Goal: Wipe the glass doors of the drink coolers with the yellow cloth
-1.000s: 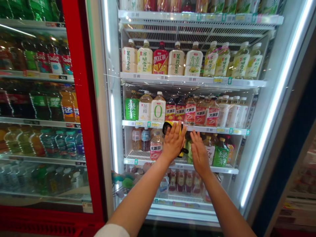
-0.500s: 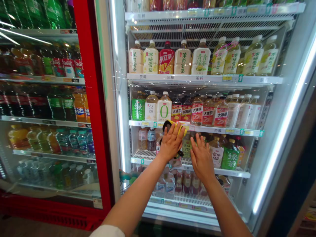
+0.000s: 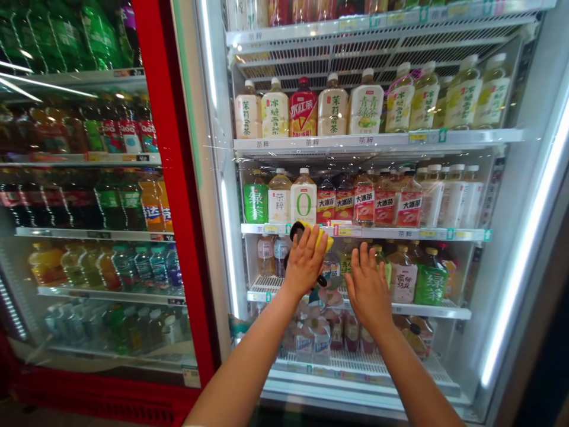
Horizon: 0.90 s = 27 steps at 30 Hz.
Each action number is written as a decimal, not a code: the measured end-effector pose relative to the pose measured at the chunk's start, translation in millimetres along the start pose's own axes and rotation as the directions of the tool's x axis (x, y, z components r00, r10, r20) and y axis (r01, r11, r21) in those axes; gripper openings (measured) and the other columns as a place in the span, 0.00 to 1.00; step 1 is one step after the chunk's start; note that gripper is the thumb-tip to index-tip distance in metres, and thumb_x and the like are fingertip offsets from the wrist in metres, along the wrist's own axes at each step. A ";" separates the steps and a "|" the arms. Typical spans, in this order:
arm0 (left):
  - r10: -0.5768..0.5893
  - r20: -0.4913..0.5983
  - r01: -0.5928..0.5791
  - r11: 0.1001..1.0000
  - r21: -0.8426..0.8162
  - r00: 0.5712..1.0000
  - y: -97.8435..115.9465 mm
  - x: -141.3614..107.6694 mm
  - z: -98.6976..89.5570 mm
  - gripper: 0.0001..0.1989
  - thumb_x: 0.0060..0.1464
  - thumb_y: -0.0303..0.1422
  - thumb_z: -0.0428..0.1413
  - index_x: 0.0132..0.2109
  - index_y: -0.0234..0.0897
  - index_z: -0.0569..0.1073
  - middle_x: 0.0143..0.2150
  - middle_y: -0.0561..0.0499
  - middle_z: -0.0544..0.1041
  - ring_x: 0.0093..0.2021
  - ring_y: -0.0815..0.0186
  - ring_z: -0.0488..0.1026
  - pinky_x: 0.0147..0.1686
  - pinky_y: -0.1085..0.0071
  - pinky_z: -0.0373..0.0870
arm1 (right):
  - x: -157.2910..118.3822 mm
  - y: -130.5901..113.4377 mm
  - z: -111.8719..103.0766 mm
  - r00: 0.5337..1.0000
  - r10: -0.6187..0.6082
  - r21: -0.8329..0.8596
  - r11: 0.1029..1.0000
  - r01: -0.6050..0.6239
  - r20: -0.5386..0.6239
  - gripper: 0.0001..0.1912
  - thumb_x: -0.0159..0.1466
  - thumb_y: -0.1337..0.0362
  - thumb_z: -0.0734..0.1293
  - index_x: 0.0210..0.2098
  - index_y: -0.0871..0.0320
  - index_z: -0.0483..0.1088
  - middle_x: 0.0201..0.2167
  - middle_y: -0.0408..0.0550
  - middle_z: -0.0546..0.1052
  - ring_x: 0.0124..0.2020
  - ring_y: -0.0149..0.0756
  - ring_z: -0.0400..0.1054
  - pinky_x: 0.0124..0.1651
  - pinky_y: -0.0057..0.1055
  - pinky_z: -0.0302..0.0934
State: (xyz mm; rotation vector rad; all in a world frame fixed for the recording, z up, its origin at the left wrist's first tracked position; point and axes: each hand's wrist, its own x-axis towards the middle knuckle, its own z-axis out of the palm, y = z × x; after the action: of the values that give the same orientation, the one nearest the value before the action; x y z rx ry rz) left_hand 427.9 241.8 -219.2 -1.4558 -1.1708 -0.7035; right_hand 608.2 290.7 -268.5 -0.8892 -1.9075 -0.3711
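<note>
My left hand (image 3: 306, 261) lies over a yellow-and-black wiping sponge (image 3: 328, 240), holding it up against the glass front of a drinks cooler. The sponge's yellow edge shows past the fingertips, and black parts stick out at upper left and below the palm. Most of it is hidden under the hand. To the right, my right hand (image 3: 368, 287) is raised with its fingers spread and nothing in it. It appears to rest flat on the glass, though contact is hard to make out. Behind the hands stand tea bottles, among them a white-labelled bottle (image 3: 304, 198) and a green-labelled bottle (image 3: 431, 279).
Several shelves of bottles fill the lit cooler, with a price-tag strip (image 3: 373, 233) along the shelf edge above my hands. A red-framed cooler (image 3: 171, 118) with more drinks stands at left. Faint reflections show on the glass. A bright light strip (image 3: 524, 261) runs down the right side.
My view has turned slightly, so the shelves sit further right and a little lower. Against the shelves, both hands and the sponge have shifted a little to the left.
</note>
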 end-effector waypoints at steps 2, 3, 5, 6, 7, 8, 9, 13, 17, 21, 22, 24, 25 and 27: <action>-0.095 -0.068 0.096 0.995 0.014 0.993 -21.9 14.3 -9.3 0.38 0.62 0.27 0.56 0.75 0.43 0.51 0.78 0.39 0.45 0.78 0.50 0.37 0.73 0.44 0.45 | -0.4 1.1 0.9 1.000 -0.006 -0.001 1.000 0.006 -0.008 0.36 0.74 0.62 0.56 0.76 0.59 0.39 0.76 0.60 0.46 0.77 0.54 0.40 0.70 0.61 0.52; -0.153 -0.092 0.156 0.988 0.019 0.984 -29.9 16.0 -13.7 0.38 0.62 0.28 0.57 0.75 0.45 0.52 0.79 0.41 0.44 0.78 0.48 0.37 0.73 0.43 0.45 | -0.9 2.3 1.4 1.000 -0.012 0.005 1.000 0.012 -0.013 0.36 0.74 0.62 0.57 0.76 0.58 0.38 0.76 0.60 0.46 0.77 0.53 0.40 0.70 0.61 0.52; -0.248 -0.108 0.251 0.968 0.016 0.963 -36.4 6.3 -19.5 0.39 0.63 0.28 0.57 0.75 0.47 0.51 0.78 0.42 0.47 0.78 0.49 0.40 0.73 0.42 0.47 | -2.0 5.0 2.0 1.000 -0.022 0.023 0.999 0.022 -0.021 0.37 0.74 0.62 0.56 0.77 0.56 0.35 0.76 0.60 0.47 0.77 0.53 0.41 0.70 0.61 0.52; -0.288 -0.106 0.290 0.957 0.010 0.952 -34.3 -3.9 -20.4 0.39 0.63 0.28 0.55 0.76 0.48 0.49 0.78 0.43 0.48 0.78 0.50 0.41 0.73 0.43 0.48 | -2.6 5.8 2.1 0.999 -0.024 0.031 0.999 0.024 -0.022 0.37 0.74 0.63 0.56 0.77 0.55 0.34 0.76 0.59 0.47 0.77 0.52 0.41 0.70 0.61 0.52; -0.318 -0.103 0.320 0.947 0.001 0.943 -29.1 -16.0 -19.9 0.39 0.64 0.26 0.54 0.76 0.47 0.48 0.78 0.43 0.49 0.78 0.51 0.41 0.72 0.44 0.50 | -2.9 6.1 2.1 1.000 -0.023 0.036 0.999 0.023 -0.021 0.37 0.74 0.63 0.56 0.77 0.55 0.33 0.76 0.59 0.47 0.77 0.52 0.41 0.70 0.62 0.52; -0.335 -0.098 0.336 0.942 -0.007 0.937 -21.6 -28.1 -18.2 0.39 0.64 0.25 0.53 0.76 0.47 0.47 0.78 0.43 0.49 0.78 0.52 0.41 0.72 0.44 0.51 | -3.0 5.5 1.9 1.000 -0.018 0.037 0.999 0.019 -0.019 0.37 0.74 0.63 0.55 0.77 0.54 0.32 0.76 0.59 0.47 0.77 0.53 0.41 0.70 0.62 0.51; -0.331 -0.089 0.331 0.944 -0.012 0.940 -12.9 -38.6 -15.7 0.39 0.64 0.25 0.53 0.76 0.47 0.47 0.78 0.43 0.48 0.78 0.52 0.40 0.72 0.45 0.52 | -2.8 4.1 1.5 1.000 -0.011 0.035 0.999 0.011 -0.016 0.37 0.74 0.63 0.55 0.77 0.55 0.32 0.76 0.59 0.47 0.77 0.53 0.41 0.70 0.62 0.51; -0.175 0.013 0.175 0.984 -0.013 0.984 6.6 -43.4 -7.3 0.35 0.64 0.29 0.55 0.74 0.46 0.54 0.76 0.44 0.55 0.78 0.52 0.37 0.73 0.42 0.44 | 3.0 -10.4 -1.7 1.000 0.004 0.025 1.000 -0.004 -0.010 0.38 0.73 0.64 0.56 0.77 0.61 0.33 0.76 0.62 0.46 0.77 0.53 0.40 0.71 0.61 0.49; -0.093 0.065 0.094 0.995 -0.016 0.994 -21.7 -10.9 -12.8 0.31 0.64 0.33 0.56 0.72 0.47 0.61 0.74 0.46 0.59 0.78 0.53 0.38 0.74 0.41 0.38 | 15.2 -36.5 -6.3 0.995 -0.101 0.030 0.994 0.101 0.014 0.37 0.71 0.67 0.58 0.76 0.55 0.41 0.77 0.54 0.47 0.77 0.52 0.38 0.73 0.62 0.43; -0.374 -0.116 0.378 0.926 0.006 0.920 -44.7 -18.6 -21.9 0.33 0.66 0.33 0.55 0.74 0.45 0.55 0.78 0.42 0.47 0.78 0.50 0.36 0.72 0.39 0.44 | 25.0 -62.5 -6.9 0.986 -0.163 0.043 0.986 0.161 0.039 0.32 0.71 0.67 0.58 0.74 0.56 0.53 0.76 0.52 0.48 0.77 0.51 0.38 0.74 0.61 0.41; -0.443 -0.158 0.450 0.893 0.011 0.883 -42.4 -29.5 -21.6 0.35 0.66 0.33 0.55 0.75 0.45 0.52 0.79 0.41 0.42 0.78 0.49 0.34 0.71 0.37 0.46 | 26.4 -66.8 -5.8 0.984 -0.173 0.044 0.984 0.171 0.047 0.31 0.71 0.67 0.58 0.73 0.56 0.55 0.76 0.52 0.49 0.77 0.51 0.39 0.74 0.61 0.41; -0.485 -0.200 0.499 0.866 0.026 0.852 -30.0 -55.0 -17.2 0.39 0.65 0.31 0.55 0.76 0.45 0.46 0.79 0.40 0.35 0.78 0.46 0.32 0.70 0.35 0.48 | 28.0 -71.7 -2.4 0.979 -0.192 0.042 0.981 0.190 0.067 0.30 0.72 0.67 0.58 0.72 0.56 0.57 0.76 0.53 0.49 0.77 0.51 0.40 0.73 0.61 0.43; -0.435 -0.187 0.449 0.893 0.036 0.880 -22.2 -66.7 -13.8 0.41 0.64 0.30 0.56 0.77 0.43 0.43 0.79 0.39 0.35 0.78 0.45 0.32 0.70 0.35 0.49 | 28.4 -72.6 -0.5 0.977 -0.199 0.041 0.980 0.196 0.077 0.30 0.72 0.67 0.57 0.72 0.55 0.56 0.76 0.53 0.48 0.77 0.52 0.41 0.73 0.61 0.44; -0.302 -0.135 0.309 0.951 0.032 0.944 -11.2 -81.6 -7.6 0.45 0.62 0.28 0.58 0.77 0.43 0.41 0.79 0.37 0.36 0.77 0.44 0.34 0.69 0.35 0.51 | 28.5 -72.3 3.1 0.975 -0.206 0.033 0.979 0.203 0.089 0.30 0.72 0.68 0.57 0.72 0.55 0.56 0.76 0.53 0.48 0.76 0.52 0.42 0.72 0.62 0.45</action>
State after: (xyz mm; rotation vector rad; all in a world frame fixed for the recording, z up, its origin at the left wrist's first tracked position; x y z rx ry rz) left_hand 391.2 210.6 -286.4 -1.1767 -1.3183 -0.9581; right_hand 546.6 254.9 -237.2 -0.7058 -2.0915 -0.4353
